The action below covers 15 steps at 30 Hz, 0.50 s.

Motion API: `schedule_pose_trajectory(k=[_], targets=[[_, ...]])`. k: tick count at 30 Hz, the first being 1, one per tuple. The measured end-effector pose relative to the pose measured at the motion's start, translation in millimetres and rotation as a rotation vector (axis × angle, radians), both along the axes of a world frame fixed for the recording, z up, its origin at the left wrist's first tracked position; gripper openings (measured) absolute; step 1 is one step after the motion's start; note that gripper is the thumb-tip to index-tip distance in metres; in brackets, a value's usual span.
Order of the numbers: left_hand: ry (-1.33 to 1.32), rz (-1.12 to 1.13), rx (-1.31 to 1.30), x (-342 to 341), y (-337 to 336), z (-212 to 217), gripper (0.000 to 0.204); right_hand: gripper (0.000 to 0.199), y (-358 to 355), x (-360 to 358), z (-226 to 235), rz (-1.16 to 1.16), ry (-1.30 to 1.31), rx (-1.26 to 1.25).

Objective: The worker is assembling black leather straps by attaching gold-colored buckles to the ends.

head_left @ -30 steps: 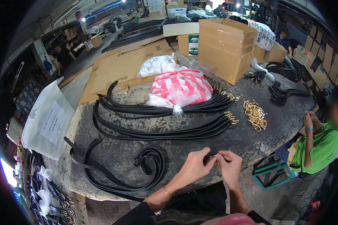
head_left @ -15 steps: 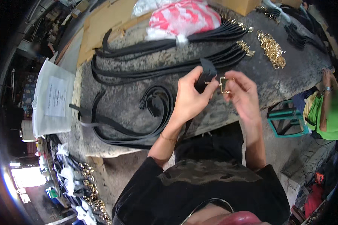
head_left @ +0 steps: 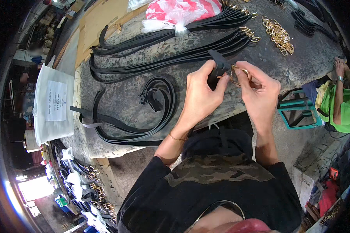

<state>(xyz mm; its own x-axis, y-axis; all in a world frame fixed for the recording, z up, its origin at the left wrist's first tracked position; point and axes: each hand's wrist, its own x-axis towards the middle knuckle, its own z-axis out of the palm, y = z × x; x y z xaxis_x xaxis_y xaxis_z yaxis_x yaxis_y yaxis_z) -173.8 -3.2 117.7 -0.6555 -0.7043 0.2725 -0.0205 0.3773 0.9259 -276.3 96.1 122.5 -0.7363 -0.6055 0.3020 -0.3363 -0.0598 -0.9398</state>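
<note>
We have one view only — a head-worn fisheye camera, the left of a side-by-side pair, so no second view shares any part of the scene. It looks steeply down over our own chest and forearms, which enter from the lower edge. Both hands sit close below the lens near frame centre, the left hand [head_left: 200,93] and the right hand [head_left: 260,91] just in front of the body. Beyond them the table [head_left: 116,97] fills the upper half, its near edge bending with the fisheye. Toward the rim the picture darkens and curves — floor at the lower left, a seated person [head_left: 340,97] at the right edge.
</note>
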Motion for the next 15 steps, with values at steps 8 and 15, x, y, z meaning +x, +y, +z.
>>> schedule_pose_trajectory(k=[8, 15], targets=[[-0.056, 0.030, 0.022, 1, 5, 1, 0.008, 0.035, 6, -5, -6, 0.245, -0.309, -0.037], [-0.026, 0.117, -0.085, -5, 12, 8, 0.010, 0.034, 8, -17, -15, 0.329, -0.470, -0.079]])
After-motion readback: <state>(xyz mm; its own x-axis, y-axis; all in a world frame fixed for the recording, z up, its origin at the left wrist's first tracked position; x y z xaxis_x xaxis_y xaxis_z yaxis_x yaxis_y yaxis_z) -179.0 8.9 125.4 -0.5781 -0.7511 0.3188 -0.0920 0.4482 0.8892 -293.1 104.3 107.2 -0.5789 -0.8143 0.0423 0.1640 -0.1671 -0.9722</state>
